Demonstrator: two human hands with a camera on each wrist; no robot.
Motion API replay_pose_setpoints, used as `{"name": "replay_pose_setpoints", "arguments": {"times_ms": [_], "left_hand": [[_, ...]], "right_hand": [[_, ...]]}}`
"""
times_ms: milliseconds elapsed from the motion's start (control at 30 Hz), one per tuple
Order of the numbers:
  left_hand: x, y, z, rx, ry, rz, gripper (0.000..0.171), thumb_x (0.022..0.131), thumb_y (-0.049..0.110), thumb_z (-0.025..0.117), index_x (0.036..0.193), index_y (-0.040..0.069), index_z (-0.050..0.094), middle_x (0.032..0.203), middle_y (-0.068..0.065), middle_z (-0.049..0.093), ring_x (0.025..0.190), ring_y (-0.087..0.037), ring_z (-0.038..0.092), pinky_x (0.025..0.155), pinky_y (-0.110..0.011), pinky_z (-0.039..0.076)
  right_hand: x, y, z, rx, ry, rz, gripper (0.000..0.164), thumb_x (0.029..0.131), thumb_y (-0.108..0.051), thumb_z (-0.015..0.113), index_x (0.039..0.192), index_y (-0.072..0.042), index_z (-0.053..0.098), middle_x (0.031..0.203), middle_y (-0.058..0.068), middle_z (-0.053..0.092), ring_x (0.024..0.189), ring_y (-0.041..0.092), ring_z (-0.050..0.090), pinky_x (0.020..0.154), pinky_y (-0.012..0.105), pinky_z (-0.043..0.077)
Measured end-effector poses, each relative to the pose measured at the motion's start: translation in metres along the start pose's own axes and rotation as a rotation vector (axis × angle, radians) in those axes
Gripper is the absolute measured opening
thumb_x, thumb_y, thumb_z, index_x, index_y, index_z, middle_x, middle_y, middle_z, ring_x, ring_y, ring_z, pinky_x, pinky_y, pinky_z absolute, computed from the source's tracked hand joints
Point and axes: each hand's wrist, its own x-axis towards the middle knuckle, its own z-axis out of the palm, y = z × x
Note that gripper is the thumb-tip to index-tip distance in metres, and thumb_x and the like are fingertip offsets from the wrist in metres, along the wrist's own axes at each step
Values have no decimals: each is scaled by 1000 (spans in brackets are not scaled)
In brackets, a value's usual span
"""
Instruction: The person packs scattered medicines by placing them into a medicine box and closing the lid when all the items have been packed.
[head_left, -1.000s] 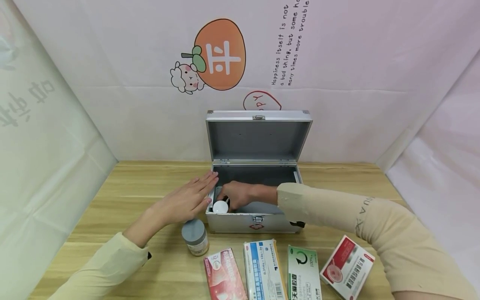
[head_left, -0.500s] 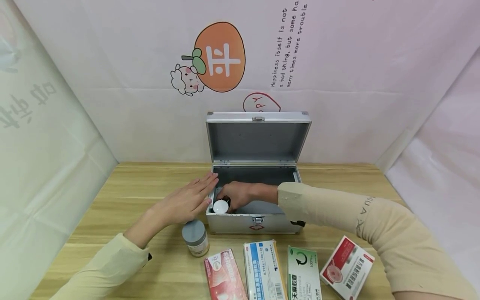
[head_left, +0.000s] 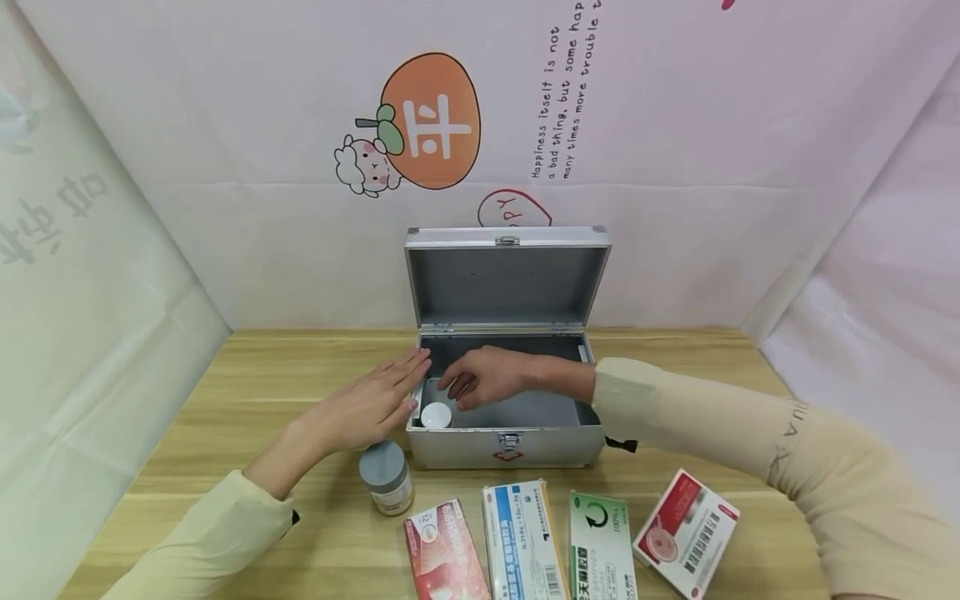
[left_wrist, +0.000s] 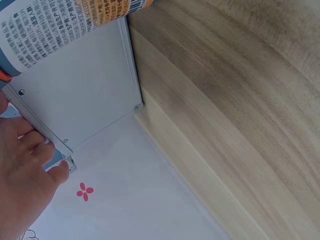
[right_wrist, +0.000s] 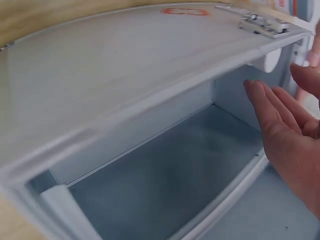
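A silver metal first-aid case [head_left: 465, 448] stands on the table with its lid raised. Inside, at its front left corner, a white-capped bottle [head_left: 437, 415] sits upright; in the right wrist view its white cap [right_wrist: 271, 61] shows under the rim. My right hand [head_left: 491, 377] hovers over the case's left part, apart from the bottle, fingers loosely bent around nothing. Along the case's left edge rests my left hand [head_left: 367, 408], fingers extended in the head view. Just below that hand is a jar with a grey lid [head_left: 384, 467]; its printed label [left_wrist: 55, 30] shows in the left wrist view.
In front of the case lie several medicine boxes: a pink box [head_left: 446, 550], a blue and white box [head_left: 522, 542], a green and white box [head_left: 602, 546] and a red and white box [head_left: 687, 533]. A printed white cloth [head_left: 660, 250] hangs behind the table.
My right hand has let go of the white-capped bottle and moved up and to the right of it. The bottle stays in the corner. My left hand keeps its place on the case's edge.
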Motion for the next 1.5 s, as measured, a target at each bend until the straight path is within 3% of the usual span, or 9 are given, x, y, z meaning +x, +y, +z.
{"name": "replay_pose_setpoints", "arguments": {"times_ms": [267, 700, 1133, 1500], "left_hand": [[-1, 0, -1, -14, -6, -12, 59, 108, 31, 38, 157, 1, 24, 166, -16, 20, 154, -30, 20, 122, -52, 28], [-1, 0, 0, -13, -21, -24, 61, 108, 31, 38, 158, 2, 21, 167, -15, 18, 155, -29, 19, 124, -50, 26], [0, 0, 1, -3, 4, -2, 61, 107, 30, 41, 156, -2, 25, 166, -18, 20, 154, -33, 21, 122, -53, 28], [0, 1, 1, 8, -8, -11, 60, 108, 30, 39, 156, -1, 24, 166, -17, 20, 154, -32, 20, 122, -52, 27]], "right_hand": [[-29, -11, -8, 57, 133, -59, 36, 100, -10, 57, 136, -3, 59, 128, 11, 68, 119, 19, 66, 99, 29, 55], [-69, -21, -5, 156, 261, -154, 36, 98, -10, 62, 133, -4, 61, 130, 12, 68, 119, 23, 66, 98, 29, 56], [-119, -13, 10, 242, 279, -121, 38, 97, -14, 65, 133, -5, 61, 131, 9, 67, 121, 22, 65, 98, 25, 54], [-149, -3, 28, 319, 287, -123, 37, 95, -11, 66, 131, -3, 61, 130, 13, 67, 123, 33, 63, 99, 26, 54]]}}
